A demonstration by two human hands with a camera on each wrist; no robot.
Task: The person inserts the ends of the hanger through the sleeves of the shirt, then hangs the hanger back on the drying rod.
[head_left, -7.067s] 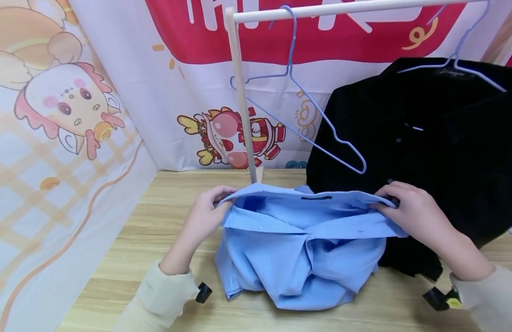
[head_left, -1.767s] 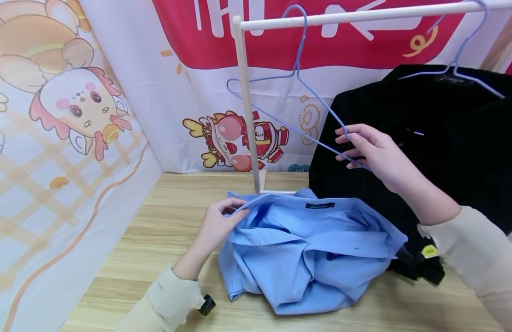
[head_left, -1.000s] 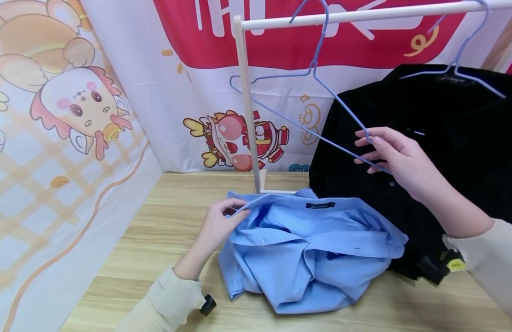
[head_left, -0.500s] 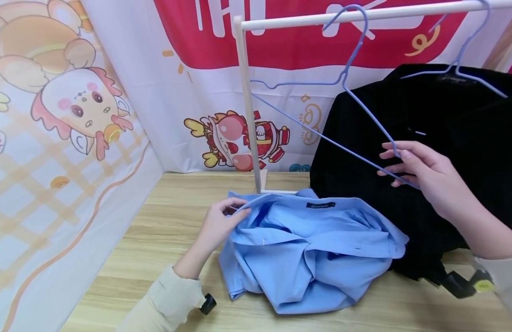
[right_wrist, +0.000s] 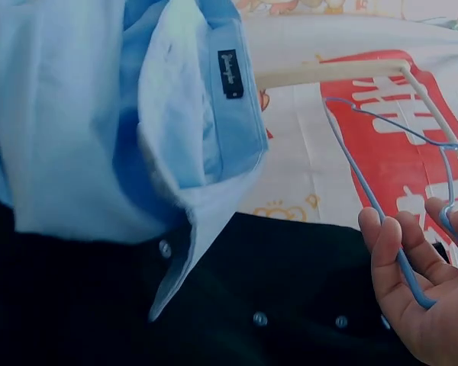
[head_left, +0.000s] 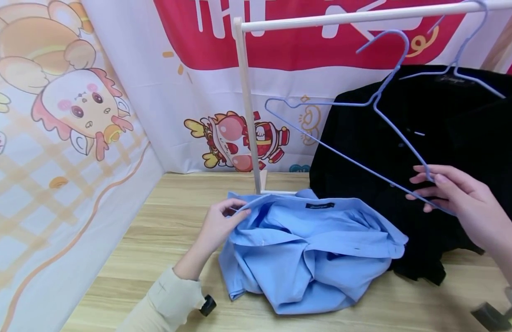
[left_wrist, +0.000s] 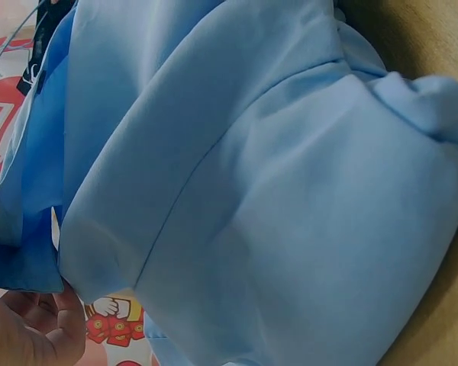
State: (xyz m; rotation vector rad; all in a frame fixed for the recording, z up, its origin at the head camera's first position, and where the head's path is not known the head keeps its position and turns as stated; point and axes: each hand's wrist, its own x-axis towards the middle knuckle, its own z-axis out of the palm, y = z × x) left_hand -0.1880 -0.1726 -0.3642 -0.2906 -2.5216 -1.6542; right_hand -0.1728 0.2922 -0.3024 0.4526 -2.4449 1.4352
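Observation:
A light blue shirt [head_left: 297, 272] lies bunched on the wooden table, its collar side up and its dark label showing. My left hand [head_left: 218, 223] pinches the left end of its collar between thumb and fingers; the left wrist view shows the fingertips [left_wrist: 69, 320] at the cloth's edge. My right hand [head_left: 459, 198] grips the right corner of a blue wire hanger [head_left: 343, 154]. The hanger is tilted, and its hook is off the rail, in front of the black shirt. In the right wrist view the hanger [right_wrist: 366, 183] runs through the curled fingers.
A black shirt [head_left: 363, 138] hangs at the right on another blue hanger [head_left: 456, 64] from the white rail [head_left: 355, 17]. The rack's post [head_left: 249, 115] stands behind the blue shirt. Printed cloths [head_left: 197, 115] cover the back and left sides of the table [head_left: 135, 240].
My right hand let go of the blue shirt's collar and took hold of the hanger. It has moved the hanger right and down, off the rail. My left hand stays at the collar.

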